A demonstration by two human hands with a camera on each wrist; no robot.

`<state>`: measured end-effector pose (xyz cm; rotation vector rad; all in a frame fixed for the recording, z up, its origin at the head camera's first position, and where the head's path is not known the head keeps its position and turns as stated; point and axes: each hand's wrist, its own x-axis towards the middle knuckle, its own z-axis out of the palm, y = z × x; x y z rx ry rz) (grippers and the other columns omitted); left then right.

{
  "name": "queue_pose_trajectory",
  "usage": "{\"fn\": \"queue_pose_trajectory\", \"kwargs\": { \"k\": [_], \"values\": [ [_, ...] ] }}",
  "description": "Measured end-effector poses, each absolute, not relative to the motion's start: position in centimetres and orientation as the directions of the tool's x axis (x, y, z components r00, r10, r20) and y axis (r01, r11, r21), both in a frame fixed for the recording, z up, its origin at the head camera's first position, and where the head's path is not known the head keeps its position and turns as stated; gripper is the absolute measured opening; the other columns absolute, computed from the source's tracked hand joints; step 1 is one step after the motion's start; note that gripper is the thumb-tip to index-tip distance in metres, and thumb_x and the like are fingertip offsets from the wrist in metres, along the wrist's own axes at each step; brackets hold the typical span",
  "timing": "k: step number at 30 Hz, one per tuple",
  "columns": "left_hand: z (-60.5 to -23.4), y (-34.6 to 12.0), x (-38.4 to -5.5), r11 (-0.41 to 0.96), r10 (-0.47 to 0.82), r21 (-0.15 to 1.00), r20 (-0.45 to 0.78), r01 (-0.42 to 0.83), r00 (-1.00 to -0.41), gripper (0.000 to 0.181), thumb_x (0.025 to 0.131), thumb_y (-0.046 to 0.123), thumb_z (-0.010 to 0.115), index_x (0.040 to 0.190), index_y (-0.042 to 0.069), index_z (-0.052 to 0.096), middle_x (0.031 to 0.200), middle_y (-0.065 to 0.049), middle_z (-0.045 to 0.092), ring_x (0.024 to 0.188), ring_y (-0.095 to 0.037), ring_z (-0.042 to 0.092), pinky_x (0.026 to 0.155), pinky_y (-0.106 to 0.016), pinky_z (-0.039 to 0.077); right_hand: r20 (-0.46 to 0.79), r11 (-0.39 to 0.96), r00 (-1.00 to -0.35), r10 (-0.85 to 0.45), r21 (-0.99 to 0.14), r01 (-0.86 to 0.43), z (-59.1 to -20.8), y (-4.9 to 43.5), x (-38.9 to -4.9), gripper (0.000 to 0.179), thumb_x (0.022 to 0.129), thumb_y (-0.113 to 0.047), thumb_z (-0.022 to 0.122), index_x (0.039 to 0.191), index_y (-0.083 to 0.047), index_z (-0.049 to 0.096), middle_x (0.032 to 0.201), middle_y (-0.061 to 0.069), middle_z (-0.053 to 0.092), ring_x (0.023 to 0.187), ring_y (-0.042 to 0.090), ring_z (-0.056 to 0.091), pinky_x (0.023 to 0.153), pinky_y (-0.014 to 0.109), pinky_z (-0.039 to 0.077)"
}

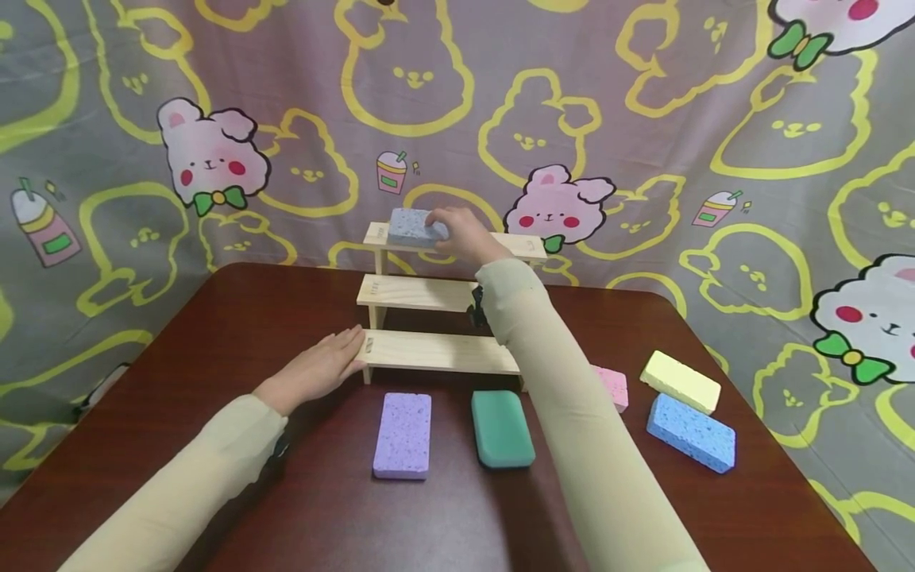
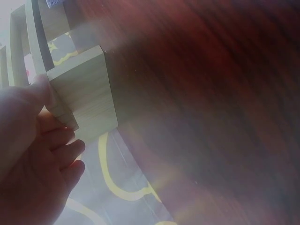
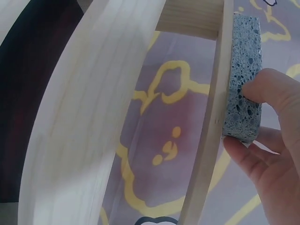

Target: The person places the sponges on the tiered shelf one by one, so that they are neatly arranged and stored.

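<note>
A three-tier wooden shelf (image 1: pixel 436 352) stands on the table. My right hand (image 1: pixel 465 232) grips the right end of a speckled grey-blue sponge (image 1: pixel 411 226), which lies on the top tier towards its left end. In the right wrist view the thumb is on one face of the sponge (image 3: pixel 243 70) and the fingers are round its end. My left hand (image 1: pixel 322 369) holds the left end of the bottom tier; in the left wrist view, thumb and fingers lie on either side of the board's end (image 2: pixel 84 86).
In front of the shelf lie a purple sponge (image 1: pixel 403 435) and a green sponge (image 1: pixel 503 429). To the right are a yellow sponge (image 1: pixel 681 382), a blue sponge (image 1: pixel 691 432) and a pink sponge (image 1: pixel 611 387) partly hidden by my right sleeve. A patterned curtain (image 1: pixel 286 95) hangs behind the table.
</note>
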<state>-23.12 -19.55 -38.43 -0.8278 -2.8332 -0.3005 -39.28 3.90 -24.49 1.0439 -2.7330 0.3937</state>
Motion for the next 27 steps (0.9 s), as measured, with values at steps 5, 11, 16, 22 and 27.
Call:
{"fn": "queue_pose_trajectory", "kwargs": {
  "k": [5,11,16,22,27],
  "values": [
    [-38.24,-19.42,-23.0,0.825,0.511,0.144,0.219,0.546,-0.831,0.051,0.095,0.018,0.051,0.13,-0.016,0.039,0.133,-0.031,0.039,0.125,-0.04,0.036,0.103,-0.051,0.028,0.258,0.713,-0.738,-0.624,-0.198,-0.672,-24.79,3.85,-39.32,0.034,0.084,-0.002,0.062,0.117,-0.006,0.059,0.122,0.011,0.056,0.112,0.024,0.05,0.096,0.031,0.039],
    [-38.1,-19.48,-22.94,0.828,0.509,0.138,0.221,0.543,-0.832,0.049,0.095,0.017,0.051,0.129,-0.016,0.04,0.133,-0.031,0.039,0.125,-0.04,0.036,0.103,-0.051,0.029,0.262,0.715,-0.752,-0.605,-0.237,-0.658,-24.95,3.8,-39.03,0.035,0.087,-0.001,0.059,0.121,-0.008,0.058,0.125,0.011,0.054,0.113,0.023,0.049,0.094,0.031,0.04],
    [-38.24,-19.59,-23.07,0.827,0.513,0.133,0.224,0.547,-0.829,0.049,0.095,0.017,0.051,0.129,-0.016,0.04,0.133,-0.031,0.04,0.124,-0.04,0.037,0.103,-0.05,0.029,0.275,0.72,-0.749,-0.602,-0.216,-0.659,-25.21,3.7,-39.12,0.035,0.087,-0.002,0.058,0.121,-0.009,0.058,0.125,0.009,0.055,0.111,0.021,0.05,0.092,0.031,0.041],
    [-38.4,-19.57,-23.17,0.83,0.507,0.141,0.216,0.54,-0.834,0.051,0.095,0.018,0.051,0.13,-0.016,0.039,0.134,-0.031,0.038,0.126,-0.039,0.035,0.104,-0.05,0.028,0.29,0.708,-0.732,-0.616,-0.204,-0.677,-25.33,3.96,-38.99,0.036,0.087,-0.001,0.057,0.121,-0.009,0.059,0.125,0.009,0.055,0.114,0.021,0.049,0.095,0.03,0.039],
    [-38.45,-19.69,-23.2,0.833,0.504,0.14,0.206,0.535,-0.839,0.052,0.095,0.019,0.05,0.131,-0.016,0.037,0.135,-0.031,0.037,0.126,-0.039,0.034,0.105,-0.05,0.027,0.301,0.685,-0.706,-0.641,-0.19,-0.704,-25.01,4.56,-38.73,0.042,0.087,-0.001,0.058,0.128,-0.007,0.054,0.128,0.009,0.053,0.119,0.022,0.046,0.1,0.03,0.035]
  ]
}}
